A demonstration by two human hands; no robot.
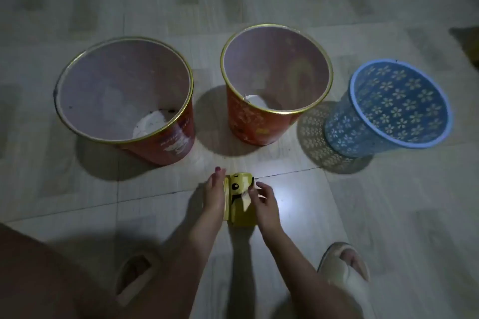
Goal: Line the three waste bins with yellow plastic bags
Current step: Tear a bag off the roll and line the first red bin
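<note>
Bins: two red bins (pixel 124 93) (pixel 276 77) and a blue bin (pixel 396 109) are stood unlined on the floor (pixel 388 215).
Left hand (pixel 215 194): laid flat against the yellow bag box (pixel 241 204).
Right hand (pixel 264 202): a bag tip (pixel 245 199) is pinched.

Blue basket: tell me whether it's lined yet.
Not lined. The blue basket shows bare flower-cutout walls, with no yellow bag over its rim.

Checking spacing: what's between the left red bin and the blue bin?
The second red bin stands between the left red bin and blue bin, per the head view.

Bare forearms, dark-painted nails, pale open-toed slippers (pixel 347 267) on both feet
</note>
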